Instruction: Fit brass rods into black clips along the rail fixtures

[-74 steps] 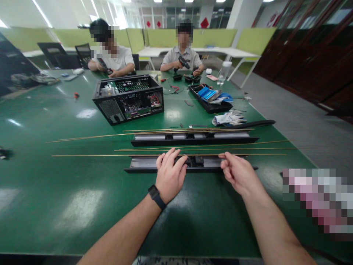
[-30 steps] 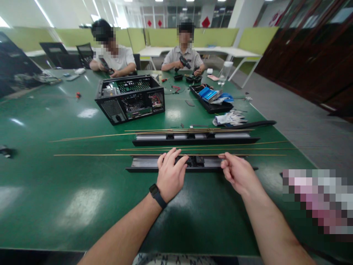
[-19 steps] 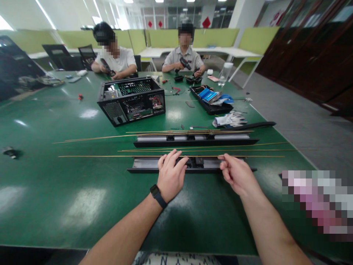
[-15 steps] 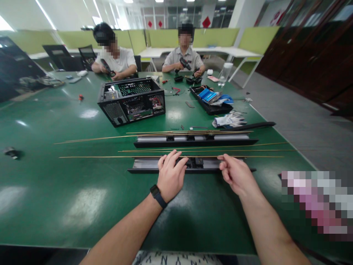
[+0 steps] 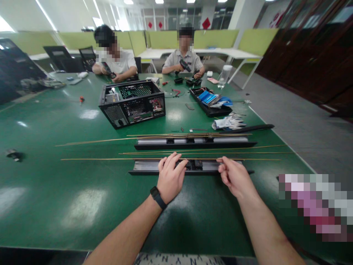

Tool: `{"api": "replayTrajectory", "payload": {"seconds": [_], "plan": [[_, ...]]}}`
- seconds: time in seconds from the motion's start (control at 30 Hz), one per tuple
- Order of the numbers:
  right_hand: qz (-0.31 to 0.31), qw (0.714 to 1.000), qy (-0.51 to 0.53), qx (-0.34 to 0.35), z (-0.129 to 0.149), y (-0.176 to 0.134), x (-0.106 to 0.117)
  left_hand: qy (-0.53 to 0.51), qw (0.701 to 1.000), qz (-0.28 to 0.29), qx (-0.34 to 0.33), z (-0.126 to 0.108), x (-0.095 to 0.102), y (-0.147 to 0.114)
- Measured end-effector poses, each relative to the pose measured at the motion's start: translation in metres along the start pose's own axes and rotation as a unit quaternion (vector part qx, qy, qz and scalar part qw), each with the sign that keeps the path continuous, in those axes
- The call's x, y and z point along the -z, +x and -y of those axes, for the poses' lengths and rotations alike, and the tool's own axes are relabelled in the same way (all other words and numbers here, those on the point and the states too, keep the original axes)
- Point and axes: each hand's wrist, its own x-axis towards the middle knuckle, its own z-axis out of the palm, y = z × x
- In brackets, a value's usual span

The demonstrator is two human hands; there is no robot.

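Observation:
Across the front of me lies a black-edged metal rail point(image 5: 146, 167) with dark blocks point(image 5: 197, 164) in its channel. My left hand point(image 5: 171, 173) rests over the rail's middle, palm down, fingers spread and stretched toward a thin brass-coloured rod point(image 5: 104, 159) along its far edge. Whether those fingertips press on the rod is hard to see. Farther right, my right hand point(image 5: 234, 176) is closed, thumb and index finger pinching the same rod. Just beyond lie more thin rods point(image 5: 248, 152) and a second similar rail point(image 5: 231, 145) with several black blocks in it.
An open black computer case point(image 5: 132, 105) stands beyond the rails. To its right are a black tray point(image 5: 217, 109) with blue items and white gloves point(image 5: 228, 121). Two people sit across the green table point(image 5: 82, 213), holding power tools. A blurred pink object point(image 5: 311, 206) lies right.
The whole view has shifted slightly, so the table's things appear a little lower. Both hands keep nearly the same pose at the near rail.

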Motion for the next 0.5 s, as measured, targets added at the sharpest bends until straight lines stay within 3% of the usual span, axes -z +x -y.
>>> {"api": "replayTrajectory", "payload": {"seconds": [0.5], "plan": [[-0.004, 1.0, -0.007, 0.004, 0.0, -0.0011, -0.0011, -0.005, 1.0, 0.003, -0.001, 0.0015, -0.0003, 0.0023]]}}
